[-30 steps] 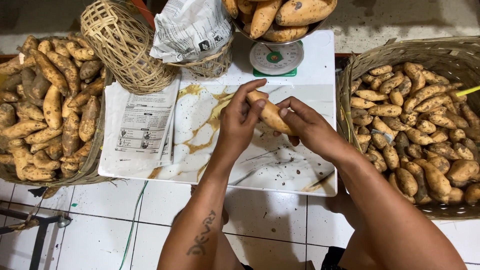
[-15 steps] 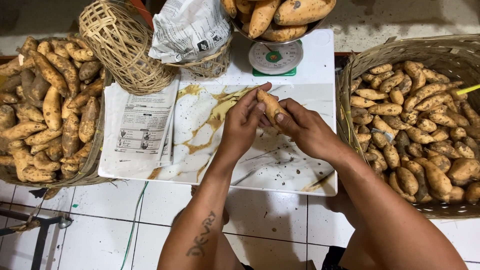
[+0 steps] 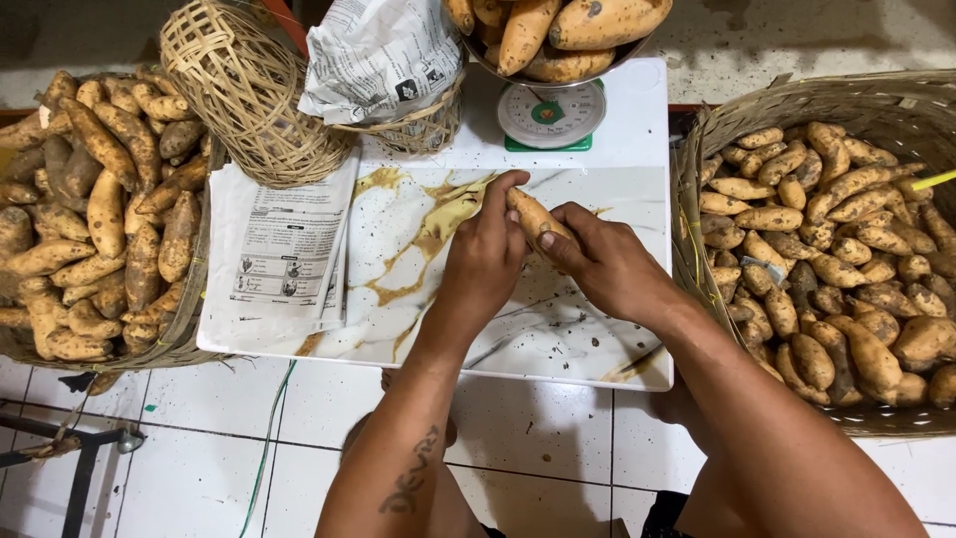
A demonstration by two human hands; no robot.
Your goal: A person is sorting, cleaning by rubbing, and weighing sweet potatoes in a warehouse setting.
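Both hands now grip one small orange-brown sweet potato above the marbled white tabletop: the left hand has slid along it, fingers clasped round, while the right hand pinches its lower end; it looks turned more upright than a second ago, still being rubbed over.

This looks like a food stall or sorting spot: a weighing scale heaped with sweet potatoes, big woven baskets full of them on both sides of it.
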